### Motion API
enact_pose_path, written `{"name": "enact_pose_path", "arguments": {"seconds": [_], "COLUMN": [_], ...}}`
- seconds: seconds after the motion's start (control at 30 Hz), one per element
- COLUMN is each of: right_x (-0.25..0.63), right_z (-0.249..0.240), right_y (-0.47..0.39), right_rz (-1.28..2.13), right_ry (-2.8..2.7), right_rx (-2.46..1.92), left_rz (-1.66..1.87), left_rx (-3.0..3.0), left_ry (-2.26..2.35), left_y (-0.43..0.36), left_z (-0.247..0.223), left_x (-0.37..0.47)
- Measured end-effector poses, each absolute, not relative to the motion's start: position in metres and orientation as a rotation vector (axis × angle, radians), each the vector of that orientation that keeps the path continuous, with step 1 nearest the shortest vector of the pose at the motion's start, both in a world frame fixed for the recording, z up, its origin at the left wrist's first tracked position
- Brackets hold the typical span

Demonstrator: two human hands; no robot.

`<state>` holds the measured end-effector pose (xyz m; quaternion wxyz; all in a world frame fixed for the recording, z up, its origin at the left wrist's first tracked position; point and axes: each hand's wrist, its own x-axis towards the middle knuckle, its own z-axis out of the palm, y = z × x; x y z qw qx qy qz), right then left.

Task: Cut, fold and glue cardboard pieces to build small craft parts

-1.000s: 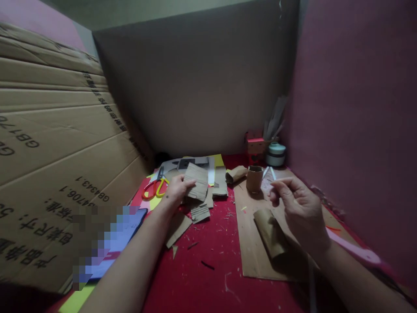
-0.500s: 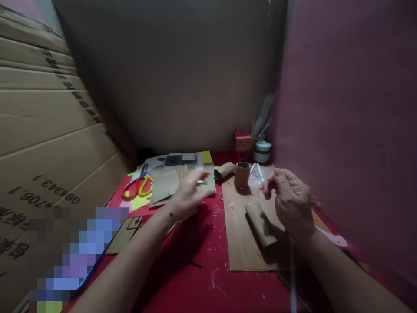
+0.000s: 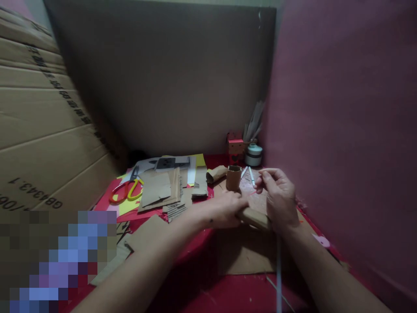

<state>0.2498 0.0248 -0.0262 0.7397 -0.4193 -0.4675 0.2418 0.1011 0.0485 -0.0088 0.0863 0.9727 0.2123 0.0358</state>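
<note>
My left hand [image 3: 232,208] reaches across to the brown cardboard board [image 3: 250,256], its fingers closed round the upper end of a folded cardboard tube [image 3: 256,218]. To the right of it my right hand [image 3: 278,195] is raised, thumb and forefinger pinched together. What those fingers hold is too small to make out. A long pale strip [image 3: 279,274] hangs from below the right hand toward the bottom edge. Just beyond my hands a short cardboard tube [image 3: 233,178] stands upright, with another rolled cardboard piece [image 3: 217,173] lying beside it.
Scissors [image 3: 127,190] with red and yellow handles lie at the left by stacked cardboard pieces [image 3: 158,187]. White sticks [image 3: 251,176], a lidded pale-green pot [image 3: 253,154] and a small red-and-brown box figure [image 3: 235,148] are at the back. A large carton [image 3: 48,130] rises at the left.
My left hand has moved right, from over the cardboard stack to the folded tube, and closed on it. The tube has turned slightly. My right hand keeps its pinch; the view has shifted slightly.
</note>
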Motion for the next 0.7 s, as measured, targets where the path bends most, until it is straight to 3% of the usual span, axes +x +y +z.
{"name": "enact_pose_path", "arguments": {"seconds": [0.2, 0.33, 0.47, 0.7], "right_x": [0.245, 0.232, 0.222, 0.215], "right_z": [-0.02, -0.033, -0.043, -0.045], "right_y": [0.012, 0.004, 0.005, 0.007], "right_rz": [0.679, 0.207, -0.213, -0.202], "right_ry": [-1.74, -2.282, -2.333, -2.362], "right_rx": [-1.099, -1.191, -1.31, -1.345], "left_rz": [0.078, 0.12, 0.174, 0.54], "left_rx": [2.287, 2.072, 1.978, 1.564], "left_ry": [0.961, 0.979, 0.97, 0.855], "left_y": [0.064, 0.069, 0.067, 0.07], "left_z": [0.004, -0.005, -0.007, -0.027], "left_x": [0.054, 0.041, 0.039, 0.036]}}
